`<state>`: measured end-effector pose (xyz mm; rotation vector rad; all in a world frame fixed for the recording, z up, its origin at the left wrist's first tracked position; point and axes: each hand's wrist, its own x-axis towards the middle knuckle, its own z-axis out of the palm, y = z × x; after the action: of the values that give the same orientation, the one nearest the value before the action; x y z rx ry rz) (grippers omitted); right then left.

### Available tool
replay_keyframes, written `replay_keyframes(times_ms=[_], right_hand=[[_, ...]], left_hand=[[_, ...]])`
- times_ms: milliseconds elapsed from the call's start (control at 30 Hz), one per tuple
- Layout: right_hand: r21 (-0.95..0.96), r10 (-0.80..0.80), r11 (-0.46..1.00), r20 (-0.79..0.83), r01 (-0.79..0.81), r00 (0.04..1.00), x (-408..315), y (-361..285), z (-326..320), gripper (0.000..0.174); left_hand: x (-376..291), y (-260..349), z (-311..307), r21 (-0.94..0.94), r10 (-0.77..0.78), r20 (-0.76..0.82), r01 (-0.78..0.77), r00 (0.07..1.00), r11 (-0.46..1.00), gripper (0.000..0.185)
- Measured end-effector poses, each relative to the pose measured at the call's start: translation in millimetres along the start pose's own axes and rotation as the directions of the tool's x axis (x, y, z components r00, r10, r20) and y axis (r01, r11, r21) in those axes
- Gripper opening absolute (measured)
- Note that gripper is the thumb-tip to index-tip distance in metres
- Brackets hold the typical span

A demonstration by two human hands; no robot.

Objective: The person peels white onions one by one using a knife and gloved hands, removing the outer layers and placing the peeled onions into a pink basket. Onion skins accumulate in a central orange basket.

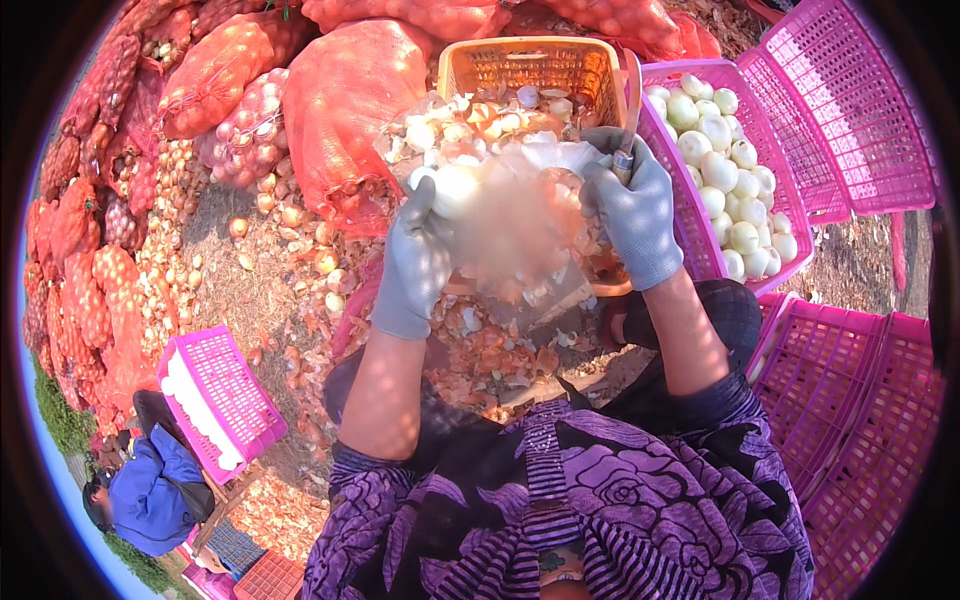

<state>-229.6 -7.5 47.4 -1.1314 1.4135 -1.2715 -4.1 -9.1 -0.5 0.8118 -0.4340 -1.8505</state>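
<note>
My left hand [416,255], in a grey glove, grips a peeled white onion [455,193] between thumb and fingers. A second pale round shape shows just beside it. My right hand [634,206], gloved alike, is closed around the handle of a curved-blade knife [632,97], its blade pointing up and away from me. Both hands are over an orange plastic crate [529,46] with onion skins [487,116] and trimmings on it. A blurred patch between the hands hides part of the crate. Right of it, a pink crate [694,247] holds many peeled white onions [720,172].
Red mesh sacks of onions [352,97] stand at the far side and left. Loose onions [325,261] and skins litter the ground. Pink crates [840,112] stand at the right, others [847,390] nearer me. A person in blue [154,491] sits lower left beside a filled pink crate [240,397].
</note>
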Motion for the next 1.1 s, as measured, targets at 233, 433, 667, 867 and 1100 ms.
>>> replay_keyframes(times_ms=[233,433,667,867,1100], right_hand=[[-0.32,-0.109,0.942,-0.017,0.098,0.994,17,11,1,0.045],[-0.219,-0.115,0.957,0.311,0.189,0.943,-5,18,23,0.053],[0.528,-0.091,0.849,0.113,0.018,0.989,2,-14,-1,0.036],[-0.435,0.105,0.9,0.142,-0.033,0.984,13,40,-8,0.053],[-0.369,0.34,0.894,0.19,-0.254,0.921,0,104,-7,0.046]], left_hand=[[3,-10,-17,0.061,0.072,0.038,-0.074,0.997,0.995,0.046],[2,-13,-5,0.223,0.11,0.155,-0.144,0.982,0.964,0.044],[0,-7,-10,0.339,0.061,0.126,-0.101,0.99,0.935,0.045],[5,-12,4,0.475,-0.036,0.028,0.018,0.999,0.88,0.04],[31,-32,50,0.622,-0.099,0.064,0.037,0.993,0.782,0.042]])
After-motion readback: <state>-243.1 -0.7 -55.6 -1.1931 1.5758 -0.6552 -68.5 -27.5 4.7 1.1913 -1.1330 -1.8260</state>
